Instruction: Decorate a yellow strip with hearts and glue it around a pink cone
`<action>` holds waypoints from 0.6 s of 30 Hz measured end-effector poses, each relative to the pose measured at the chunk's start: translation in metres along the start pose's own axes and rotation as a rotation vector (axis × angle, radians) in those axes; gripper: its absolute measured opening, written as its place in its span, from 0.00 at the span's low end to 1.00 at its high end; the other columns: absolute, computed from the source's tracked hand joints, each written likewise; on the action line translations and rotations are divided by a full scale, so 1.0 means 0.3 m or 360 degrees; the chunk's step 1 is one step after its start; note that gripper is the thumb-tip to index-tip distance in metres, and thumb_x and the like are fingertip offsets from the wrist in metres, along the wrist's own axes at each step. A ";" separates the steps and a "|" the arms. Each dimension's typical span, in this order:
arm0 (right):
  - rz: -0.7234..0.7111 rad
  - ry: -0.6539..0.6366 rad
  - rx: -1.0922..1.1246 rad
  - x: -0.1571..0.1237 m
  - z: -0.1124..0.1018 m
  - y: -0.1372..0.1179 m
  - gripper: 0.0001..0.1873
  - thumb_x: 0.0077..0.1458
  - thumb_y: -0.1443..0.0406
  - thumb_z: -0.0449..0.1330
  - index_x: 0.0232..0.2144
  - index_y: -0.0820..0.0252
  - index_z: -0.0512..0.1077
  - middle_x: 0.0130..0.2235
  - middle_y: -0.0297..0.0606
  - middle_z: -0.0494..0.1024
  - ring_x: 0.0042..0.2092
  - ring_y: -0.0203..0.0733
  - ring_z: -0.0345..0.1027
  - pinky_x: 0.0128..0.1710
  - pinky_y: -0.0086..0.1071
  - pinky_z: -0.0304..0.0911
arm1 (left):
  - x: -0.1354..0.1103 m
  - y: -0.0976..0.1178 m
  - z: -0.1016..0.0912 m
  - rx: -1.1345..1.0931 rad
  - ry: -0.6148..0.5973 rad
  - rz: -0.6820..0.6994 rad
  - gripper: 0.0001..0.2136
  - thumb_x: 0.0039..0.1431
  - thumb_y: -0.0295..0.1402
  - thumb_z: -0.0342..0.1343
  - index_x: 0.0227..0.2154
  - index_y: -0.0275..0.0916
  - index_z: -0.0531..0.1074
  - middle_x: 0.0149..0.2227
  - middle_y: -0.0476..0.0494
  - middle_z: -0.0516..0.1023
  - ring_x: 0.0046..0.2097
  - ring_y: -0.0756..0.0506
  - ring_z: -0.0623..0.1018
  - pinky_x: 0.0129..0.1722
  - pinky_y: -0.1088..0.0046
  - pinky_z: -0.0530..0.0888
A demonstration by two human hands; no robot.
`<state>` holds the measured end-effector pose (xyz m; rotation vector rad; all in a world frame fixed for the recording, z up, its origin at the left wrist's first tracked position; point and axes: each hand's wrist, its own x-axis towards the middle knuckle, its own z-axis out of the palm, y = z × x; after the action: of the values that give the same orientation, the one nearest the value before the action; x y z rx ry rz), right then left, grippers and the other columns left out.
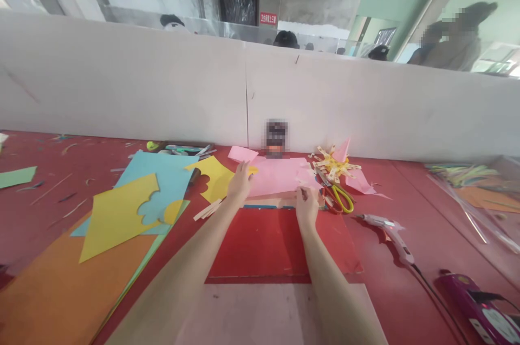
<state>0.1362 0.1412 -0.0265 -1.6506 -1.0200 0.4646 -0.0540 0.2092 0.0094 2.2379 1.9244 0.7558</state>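
My left hand point(239, 182) lies flat with fingers stretched out on the left part of a pink paper sheet point(280, 174). My right hand point(306, 205) is closed in a pinch on a thin pencil-like thing at the sheet's near edge, by a ruler-like strip point(268, 205). A red sheet point(276, 245) lies under my forearms.
Yellow point(116, 215), blue point(162, 177) and orange point(60, 291) paper sheets lie at the left. Yellow-handled scissors point(339, 196) and a paper craft star point(335, 165) sit right of the pink sheet. A glue gun point(390, 234) and a purple device point(475, 301) lie at the right. A white partition point(162, 85) stands behind.
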 end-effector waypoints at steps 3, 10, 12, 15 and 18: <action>0.0005 -0.0008 -0.0025 0.001 0.002 -0.002 0.16 0.49 0.58 0.48 0.32 0.59 0.71 0.32 0.39 0.76 0.33 0.40 0.69 0.34 0.31 0.59 | 0.070 0.001 0.002 0.0065 -0.0101 0.0003 0.17 0.57 0.36 0.48 0.48 0.38 0.63 0.51 0.40 0.66 0.47 0.44 0.70 0.44 0.59 0.70; 0.0052 0.0022 -0.0157 -0.008 0.012 -0.002 0.12 0.46 0.57 0.51 0.29 0.57 0.69 0.31 0.37 0.75 0.32 0.41 0.68 0.29 0.30 0.57 | 0.004 -0.017 0.026 0.0241 -0.0308 -0.0172 0.20 0.56 0.40 0.48 0.50 0.39 0.61 0.54 0.39 0.63 0.52 0.41 0.66 0.49 0.52 0.65; 0.0049 0.0011 -0.0174 -0.011 0.013 -0.001 0.11 0.45 0.58 0.52 0.28 0.56 0.68 0.30 0.36 0.75 0.31 0.40 0.68 0.28 0.30 0.56 | -0.023 -0.038 0.022 0.0269 -0.0362 -0.0227 0.22 0.57 0.44 0.44 0.53 0.43 0.59 0.58 0.38 0.57 0.58 0.36 0.59 0.51 0.45 0.59; 0.0027 -0.0007 -0.0181 -0.013 0.011 -0.002 0.09 0.45 0.59 0.52 0.28 0.56 0.68 0.30 0.35 0.75 0.30 0.39 0.67 0.28 0.30 0.56 | -0.041 -0.080 0.001 0.0310 -0.0419 -0.0287 0.23 0.57 0.46 0.39 0.54 0.47 0.58 0.60 0.38 0.54 0.60 0.34 0.53 0.52 0.43 0.55; 0.0008 -0.0009 -0.0189 -0.014 0.008 -0.005 0.08 0.45 0.59 0.51 0.27 0.56 0.67 0.30 0.35 0.75 0.30 0.39 0.67 0.28 0.30 0.56 | -0.045 -0.125 -0.030 0.0353 -0.0445 -0.0296 0.22 0.56 0.45 0.38 0.54 0.50 0.58 0.61 0.41 0.54 0.61 0.36 0.53 0.53 0.46 0.54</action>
<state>0.1316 0.1392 -0.0267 -1.7581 -1.0649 0.4188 -0.0927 0.2017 -0.0013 2.0994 2.1180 0.2007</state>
